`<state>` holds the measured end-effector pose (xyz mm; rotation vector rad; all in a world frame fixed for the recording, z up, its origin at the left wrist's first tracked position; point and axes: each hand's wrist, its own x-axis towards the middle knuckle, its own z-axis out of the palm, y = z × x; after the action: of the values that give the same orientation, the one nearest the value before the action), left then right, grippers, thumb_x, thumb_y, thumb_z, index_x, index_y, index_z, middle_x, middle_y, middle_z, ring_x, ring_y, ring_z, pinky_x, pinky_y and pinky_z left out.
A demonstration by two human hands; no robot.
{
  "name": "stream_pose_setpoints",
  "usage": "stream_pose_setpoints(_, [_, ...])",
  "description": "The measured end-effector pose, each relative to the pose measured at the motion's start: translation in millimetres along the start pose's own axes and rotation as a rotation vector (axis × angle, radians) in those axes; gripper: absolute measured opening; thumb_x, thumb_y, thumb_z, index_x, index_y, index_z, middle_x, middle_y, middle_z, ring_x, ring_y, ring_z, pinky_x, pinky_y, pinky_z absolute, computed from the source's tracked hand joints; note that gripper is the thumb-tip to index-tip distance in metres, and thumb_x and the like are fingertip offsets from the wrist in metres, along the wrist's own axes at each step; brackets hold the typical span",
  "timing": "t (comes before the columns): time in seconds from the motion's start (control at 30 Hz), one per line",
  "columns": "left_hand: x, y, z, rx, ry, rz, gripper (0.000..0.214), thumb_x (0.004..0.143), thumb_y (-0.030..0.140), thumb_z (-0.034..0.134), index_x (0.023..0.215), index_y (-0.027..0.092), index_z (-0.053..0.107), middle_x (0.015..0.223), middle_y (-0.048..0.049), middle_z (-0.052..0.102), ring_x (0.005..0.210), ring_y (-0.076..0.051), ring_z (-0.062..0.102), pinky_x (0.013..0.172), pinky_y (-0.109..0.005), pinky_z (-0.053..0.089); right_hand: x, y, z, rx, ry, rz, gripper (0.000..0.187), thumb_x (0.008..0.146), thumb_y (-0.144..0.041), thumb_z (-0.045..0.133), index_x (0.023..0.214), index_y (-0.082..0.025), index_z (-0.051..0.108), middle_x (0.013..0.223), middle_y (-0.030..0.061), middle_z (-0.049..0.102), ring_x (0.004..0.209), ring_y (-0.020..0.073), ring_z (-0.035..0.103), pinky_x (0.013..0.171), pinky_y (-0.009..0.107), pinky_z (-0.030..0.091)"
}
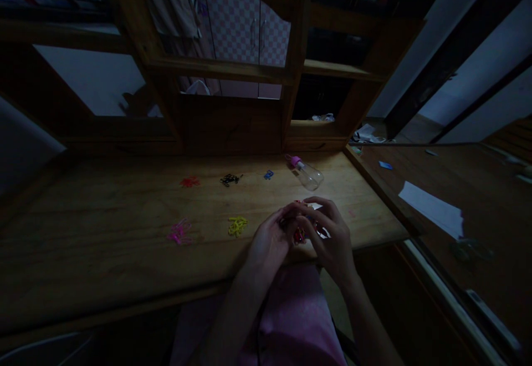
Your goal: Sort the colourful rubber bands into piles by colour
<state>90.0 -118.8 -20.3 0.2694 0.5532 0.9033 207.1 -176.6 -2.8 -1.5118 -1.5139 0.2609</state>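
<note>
Both hands meet over a cluster of small mixed-colour clips (pixel 300 236) near the front edge of the wooden desk. My left hand (pixel 272 235) curls round the left side of the cluster, its fingertips partly hidden. From the right, my right hand (pixel 336 238) reaches in with bent fingers among the clips. Pale white bits show behind and below its fingers; I cannot tell whether they belong to a container. Left of the hands lie sorted piles: yellow clips (pixel 237 226), pink clips (pixel 179 233), red clips (pixel 190 181), black clips (pixel 229 179) and blue clips (pixel 269 174).
A clear bottle with a purple cap (pixel 310 176) lies on its side beyond the hands. The desk's wooden shelf unit (pixel 233 127) rises at the back. To the right, a lower brown surface (pixel 432 172) carries white paper (pixel 432 208) and a blue card (pixel 385 164).
</note>
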Motion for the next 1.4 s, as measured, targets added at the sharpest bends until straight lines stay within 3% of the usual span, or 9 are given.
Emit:
stream_pose_setpoints(0.07, [-1, 10, -8.4, -0.120, 0.079, 0.005, 0.030, 0.088, 0.003, 0.039, 0.079, 0.009, 0.067, 0.085, -0.0102, 0.068, 0.080, -0.013, 0.067, 0.074, -0.022, 0.056, 1, 3, -2, 0.016, 0.057, 0.061, 0.031, 0.093, -0.029, 0.050, 0.123, -0.030, 0.058, 0.122, 0.0084, 0.054, 0.094, 0.0194, 0.060, 0.075, 0.033, 0.054])
stream_pose_setpoints(0.13, [-2, 23, -21.4, -0.218, 0.089, 0.020, 0.034, 0.092, 0.004, 0.035, 0.072, 0.010, 0.061, 0.068, -0.0044, 0.062, 0.055, -0.006, 0.060, 0.052, -0.014, 0.051, 2, 10, -4, 0.004, 0.068, 0.084, 0.027, 0.094, -0.029, 0.048, 0.119, -0.028, 0.059, 0.118, 0.0081, 0.055, 0.095, 0.0196, 0.059, 0.074, 0.033, 0.053])
stream_pose_setpoints(0.27, [-8, 45, -45.1, -0.288, -0.046, 0.003, 0.041, 0.098, 0.020, 0.035, 0.058, 0.017, 0.044, 0.042, 0.0082, 0.035, 0.026, -0.001, 0.019, 0.024, -0.016, 0.017, 2, 32, 2, -0.147, -0.001, -0.007, 0.017, 0.090, -0.026, 0.055, 0.102, -0.026, 0.067, 0.116, 0.0079, 0.056, 0.105, 0.0233, 0.055, 0.089, 0.040, 0.049])
stream_pose_setpoints(0.4, [-19, 53, -48.0, -0.339, -0.094, 0.027, 0.044, 0.099, 0.020, 0.035, 0.055, 0.020, 0.034, 0.039, 0.0088, 0.028, 0.027, -0.003, 0.017, 0.026, -0.016, 0.017, 1, 40, 17, -0.236, -0.077, -0.101, 0.018, 0.087, -0.023, 0.060, 0.102, -0.028, 0.068, 0.125, 0.0078, 0.053, 0.116, 0.0258, 0.049, 0.097, 0.045, 0.045])
stream_pose_setpoints(0.6, [-29, 50, -36.4, -0.364, -0.147, 0.008, 0.040, 0.100, 0.021, 0.032, 0.061, 0.018, 0.041, 0.038, 0.0092, 0.025, 0.029, -0.003, 0.021, 0.030, -0.015, 0.021, 2, 37, 34, -0.301, -0.228, -0.191, 0.029, 0.086, -0.020, 0.060, 0.113, -0.028, 0.065, 0.139, 0.0074, 0.045, 0.127, 0.0277, 0.040, 0.103, 0.050, 0.039])
stream_pose_setpoints(0.77, [-34, 51, -34.3, -0.376, -0.173, -0.026, 0.040, 0.100, 0.018, 0.026, 0.064, 0.016, 0.042, 0.041, 0.0082, 0.028, 0.031, -0.003, 0.027, 0.032, -0.015, 0.023, 6, 45, 35, -0.265, -0.188, -0.192, 0.014, 0.087, -0.019, 0.060, 0.093, -0.025, 0.071, 0.126, 0.0073, 0.057, 0.121, 0.0263, 0.046, 0.101, 0.048, 0.041])
stream_pose_setpoints(0.97, [-34, 53, -33.2, -0.347, -0.187, -0.019, 0.040, 0.098, 0.016, 0.029, 0.062, 0.015, 0.045, 0.043, 0.0069, 0.033, 0.033, -0.004, 0.031, 0.033, -0.016, 0.028, 7, 42, 21, -0.071, -0.169, -0.097, 0.019, 0.089, -0.021, 0.058, 0.102, -0.028, 0.070, 0.101, 0.0042, 0.067, 0.104, 0.0220, 0.057, 0.092, 0.040, 0.047])
stream_pose_setpoints(1.2, [-10, 29, -35.4, -0.151, 0.195, 0.137, 0.020, 0.087, 0.009, 0.048, 0.076, 0.009, 0.065, 0.070, -0.0067, 0.066, 0.062, -0.012, 0.063, 0.065, -0.026, 0.057, 3, 41, 14, 0.008, -0.043, 0.110, 0.014, 0.087, -0.031, 0.063, 0.097, -0.025, 0.069, 0.097, 0.0027, 0.069, 0.093, 0.0201, 0.063, 0.084, 0.034, 0.050])
stream_pose_setpoints(1.4, [-7, 28, -39.9, -0.224, 0.265, 0.120, 0.019, 0.085, 0.005, 0.049, 0.080, 0.007, 0.067, 0.075, -0.0101, 0.068, 0.071, -0.016, 0.066, 0.072, -0.030, 0.059, 5, 44, 12, -0.198, -0.028, -0.004, 0.013, 0.088, -0.025, 0.060, 0.096, -0.024, 0.070, 0.093, 0.0050, 0.067, 0.092, 0.0217, 0.060, 0.081, 0.036, 0.050])
